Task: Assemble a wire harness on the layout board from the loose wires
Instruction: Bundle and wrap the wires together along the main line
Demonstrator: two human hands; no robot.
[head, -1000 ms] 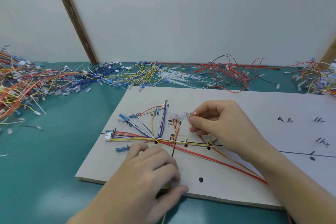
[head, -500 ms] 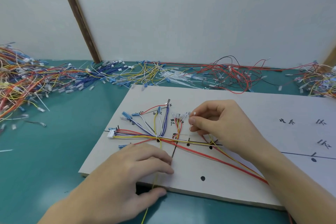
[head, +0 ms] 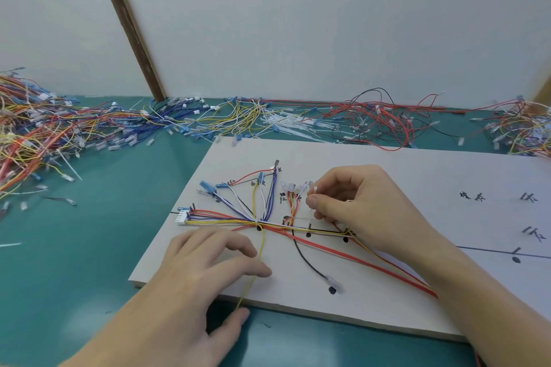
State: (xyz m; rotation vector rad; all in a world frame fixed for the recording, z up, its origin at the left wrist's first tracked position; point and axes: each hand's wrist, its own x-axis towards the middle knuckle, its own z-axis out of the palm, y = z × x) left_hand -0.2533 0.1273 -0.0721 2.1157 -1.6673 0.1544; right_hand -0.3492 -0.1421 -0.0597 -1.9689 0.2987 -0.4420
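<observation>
- Right now the person's left hand (head: 202, 274) lies low on the near edge of the layout board (head: 417, 176), fingers loosely spread over the board and the thumb hanging past its front edge above the green table (head: 98, 247).
- A thin yellow wire (head: 258, 259) runs down from the bundle's knot, passes by the fingertips of that hand and reaches the thumb; whether the hand pinches it or only touches it, I cannot tell from here.
- The right hand (head: 357, 205) is curled further back on the board, its thumb and forefinger pinching a small white cable tie (head: 313, 191) just beside a cluster of clear terminals (head: 293, 187).
- The wire harness (head: 238, 219) lies on the left half of the board: red, yellow, blue and white strands gathered at one point, fanning up to blue terminals (head: 207, 188) and running left to a white connector (head: 182, 217).
- A black wire (head: 304, 256) curves away from the bundle toward the near edge, ending in a clear terminal beside a black dot.
- Long red wires (head: 357, 262) trail off under the right forearm.
- Loose wires (head: 44, 137) sit heaped along the back of the table, well apart from the board, with white cable ties (head: 286, 125) scattered among them.
- Handwritten marks (head: 472, 196) and black lines show on the right part of the board.
</observation>
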